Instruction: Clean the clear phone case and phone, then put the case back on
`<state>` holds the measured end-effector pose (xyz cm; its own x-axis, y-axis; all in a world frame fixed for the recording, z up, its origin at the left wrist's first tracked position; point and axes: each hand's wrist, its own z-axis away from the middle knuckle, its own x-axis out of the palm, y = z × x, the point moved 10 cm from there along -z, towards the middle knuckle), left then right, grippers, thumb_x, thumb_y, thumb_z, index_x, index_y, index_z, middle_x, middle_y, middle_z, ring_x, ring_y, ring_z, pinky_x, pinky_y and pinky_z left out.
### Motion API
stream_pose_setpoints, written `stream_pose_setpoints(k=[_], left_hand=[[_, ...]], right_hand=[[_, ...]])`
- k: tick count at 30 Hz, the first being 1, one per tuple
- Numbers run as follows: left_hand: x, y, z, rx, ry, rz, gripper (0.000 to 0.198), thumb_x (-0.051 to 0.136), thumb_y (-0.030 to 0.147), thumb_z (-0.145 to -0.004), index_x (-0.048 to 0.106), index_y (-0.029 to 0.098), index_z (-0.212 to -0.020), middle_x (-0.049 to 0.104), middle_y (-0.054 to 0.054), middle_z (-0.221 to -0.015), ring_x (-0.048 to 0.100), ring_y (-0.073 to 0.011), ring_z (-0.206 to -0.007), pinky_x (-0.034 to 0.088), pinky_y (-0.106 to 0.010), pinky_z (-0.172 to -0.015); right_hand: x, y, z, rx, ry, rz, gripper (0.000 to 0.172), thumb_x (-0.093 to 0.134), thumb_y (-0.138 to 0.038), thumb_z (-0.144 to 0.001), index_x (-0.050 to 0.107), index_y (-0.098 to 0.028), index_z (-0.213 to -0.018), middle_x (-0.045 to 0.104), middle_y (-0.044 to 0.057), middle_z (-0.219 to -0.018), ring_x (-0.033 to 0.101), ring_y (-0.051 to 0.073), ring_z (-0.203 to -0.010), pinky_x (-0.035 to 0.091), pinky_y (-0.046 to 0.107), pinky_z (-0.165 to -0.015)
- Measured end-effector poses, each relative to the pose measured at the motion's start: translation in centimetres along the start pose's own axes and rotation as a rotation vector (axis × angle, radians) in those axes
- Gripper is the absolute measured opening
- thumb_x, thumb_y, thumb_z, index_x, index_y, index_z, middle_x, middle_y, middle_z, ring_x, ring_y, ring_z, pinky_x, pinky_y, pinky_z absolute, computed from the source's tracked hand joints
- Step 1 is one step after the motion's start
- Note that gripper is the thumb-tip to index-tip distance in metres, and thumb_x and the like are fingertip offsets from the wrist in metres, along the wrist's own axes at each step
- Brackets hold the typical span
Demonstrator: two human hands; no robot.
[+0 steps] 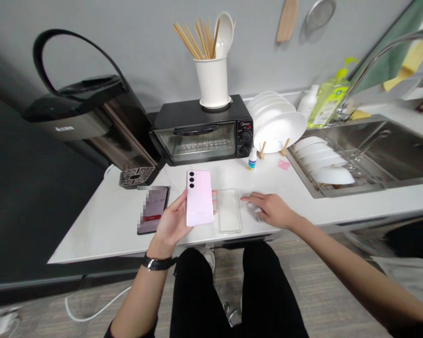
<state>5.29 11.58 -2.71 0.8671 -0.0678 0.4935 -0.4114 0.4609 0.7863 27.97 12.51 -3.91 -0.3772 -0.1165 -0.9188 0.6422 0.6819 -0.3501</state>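
My left hand (174, 218) is wrapped round a pale pink smartphone (200, 199), held above the counter with its back and three camera lenses facing up. Just right of it a clear phone case (229, 211) lies on the counter. My right hand (272, 209) is beside the case, index finger stretched towards its edge and thumb apart. Under those fingers is a small greyish, crumpled-looking thing (254, 212), partly hidden; whether it is gripped is unclear. A second, dark-framed phone (154, 209) lies left of my left hand, screen up and partly pixelated.
On the white counter (91, 225) stand a black drinks machine (98, 126), a toaster oven (197, 134) bearing a utensil cup (213, 82), racked plates (278, 131), a small bottle (252, 159) and a pink slip (284, 165). Bowls (333, 176) sit by the sink (402, 155) on the right.
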Motion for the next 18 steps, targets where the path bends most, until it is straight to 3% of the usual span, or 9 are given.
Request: stream_pose_setpoints(k=[4,8,11,14,18], left_hand=[[-0.9,0.9,0.4,0.133,0.111,-0.490,0.065,0.058,0.052,-0.100,0.048,0.030,-0.160,0.069,-0.013,-0.138,0.069,-0.0306,-0.113,0.056,-0.045,-0.101],[1.6,1.1,0.9,0.262,0.207,-1.317,0.061,0.055,0.057,-0.101,0.048,0.040,-0.159,0.068,-0.009,-0.129,0.064,-0.0305,-0.114,0.049,-0.048,-0.107],[2.8,-0.1,1.3,0.233,0.340,-1.766,0.060,0.051,0.057,-0.103,0.046,0.040,-0.160,0.065,-0.012,-0.125,0.066,-0.0338,-0.111,0.055,-0.046,-0.091],[4.0,-1.4,1.1,0.254,0.397,-1.968,0.062,0.050,0.057,-0.103,0.047,0.035,-0.161,0.063,-0.015,-0.119,0.065,-0.0356,-0.109,0.056,-0.042,-0.078],[4.3,-2.3,0.0,0.231,0.449,-2.053,0.066,0.052,0.058,-0.102,0.047,0.029,-0.161,0.060,-0.018,-0.117,0.064,-0.0364,-0.107,0.055,-0.039,-0.073]], right_hand=[[2.7,-1.1,-0.2,0.000,-0.063,0.003,0.068,0.059,-0.011,-0.083,0.057,-0.023,-0.150,0.071,0.010,-0.130,0.074,0.026,-0.101,0.058,0.036,-0.086],[3.2,-1.7,-1.4,0.037,0.025,-0.011,0.038,0.063,-0.031,-0.099,0.065,-0.024,-0.136,0.073,0.009,-0.126,0.075,0.026,-0.100,0.058,0.035,-0.083],[3.3,-1.8,-2.2,0.026,0.060,-0.025,0.044,0.064,-0.047,-0.102,0.062,-0.024,-0.139,0.073,0.010,-0.126,0.075,0.027,-0.104,0.058,0.036,-0.084],[3.4,-2.5,-2.6,-0.058,0.056,-0.045,0.042,0.063,-0.049,-0.102,0.064,-0.026,-0.138,0.074,0.009,-0.121,0.075,0.025,-0.100,0.058,0.034,-0.082],[3.4,-3.0,-2.6,-0.114,0.055,-0.087,0.038,0.059,-0.050,-0.104,0.067,-0.026,-0.133,0.075,0.008,-0.115,0.075,0.022,-0.094,0.056,0.031,-0.080]])
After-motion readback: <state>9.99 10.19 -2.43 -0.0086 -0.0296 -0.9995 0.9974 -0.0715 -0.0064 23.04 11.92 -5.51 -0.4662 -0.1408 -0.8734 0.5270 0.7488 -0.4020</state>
